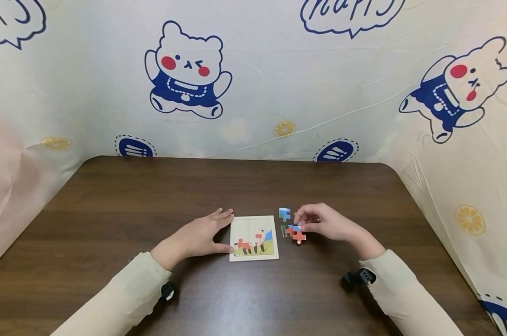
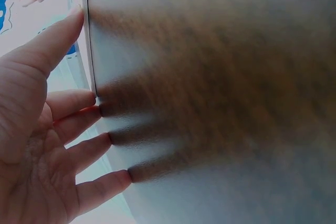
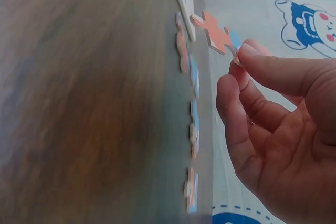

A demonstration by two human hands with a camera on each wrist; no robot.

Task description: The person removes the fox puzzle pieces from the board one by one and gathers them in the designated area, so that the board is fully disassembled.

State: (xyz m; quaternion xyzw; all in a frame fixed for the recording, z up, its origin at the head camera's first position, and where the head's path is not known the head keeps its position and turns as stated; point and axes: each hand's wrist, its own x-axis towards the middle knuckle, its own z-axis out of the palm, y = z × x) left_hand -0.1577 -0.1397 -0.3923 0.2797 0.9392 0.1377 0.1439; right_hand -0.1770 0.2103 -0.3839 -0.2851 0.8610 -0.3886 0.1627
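Note:
A small framed jigsaw puzzle board (image 1: 251, 227) lies on the table, its lower half filled with a red and white animal on grass and its upper part bare. My left hand (image 1: 200, 235) rests at the board's left side, thumb and fingers spread and touching its edge. In the left wrist view, the fingers (image 2: 94, 195) are extended with nothing held. My right hand (image 1: 329, 221) is right of the board and pinches an orange and blue puzzle piece (image 3: 212, 32) between thumb and fingertips, raised off the table. Near it lies a blue and green piece (image 1: 284, 213).
Several more loose pieces (image 3: 195, 129) lie flat beneath and beside the right hand, partly hidden by it in the head view. The brown table (image 1: 236, 182) meets a patterned cloth (image 1: 253, 93) at the back and sides.

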